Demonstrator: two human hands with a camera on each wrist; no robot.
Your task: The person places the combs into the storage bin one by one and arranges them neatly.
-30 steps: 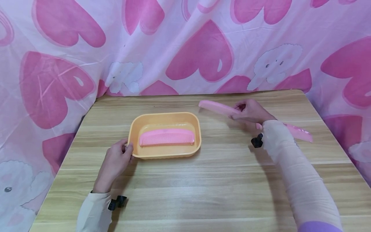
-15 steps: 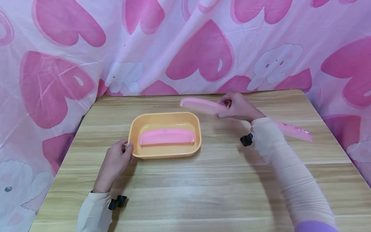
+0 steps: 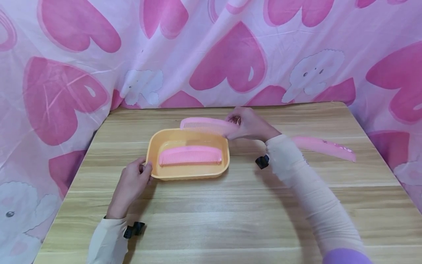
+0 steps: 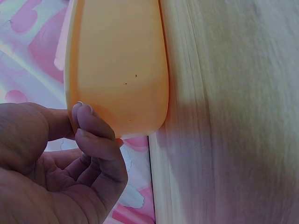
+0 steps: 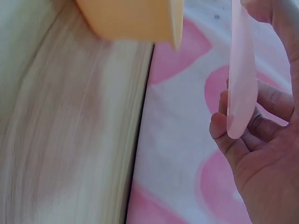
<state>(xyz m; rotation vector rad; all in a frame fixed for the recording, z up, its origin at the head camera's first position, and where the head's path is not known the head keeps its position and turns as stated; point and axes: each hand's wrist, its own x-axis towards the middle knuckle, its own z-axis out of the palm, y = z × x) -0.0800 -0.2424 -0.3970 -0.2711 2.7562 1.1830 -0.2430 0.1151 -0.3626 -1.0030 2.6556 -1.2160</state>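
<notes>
A pink comb (image 3: 206,125) is held at its right end by my right hand (image 3: 252,124), above the back rim of an orange-yellow plastic basin (image 3: 189,177). In the right wrist view this comb (image 5: 243,74) runs between thumb and fingers. Inside the basin lies a second pink comb (image 3: 190,156), teeth toward me. My left hand (image 3: 133,183) pinches the basin's front left corner; the left wrist view shows thumb and fingers (image 4: 93,123) on its rim. A third pink comb (image 3: 324,147), with a printed pattern near its right end, rests on the table, partly behind my right sleeve.
The wood-grain table (image 3: 211,223) ends at the back against a pink curtain (image 3: 227,58) with hearts and puppies, which also hangs along both sides. Small black mounts (image 3: 262,161) sit at both wrists.
My right hand has carried its comb leftward, from the table's back right to over the basin's back rim. More of the patterned comb now shows. The left hand and basin have stayed put.
</notes>
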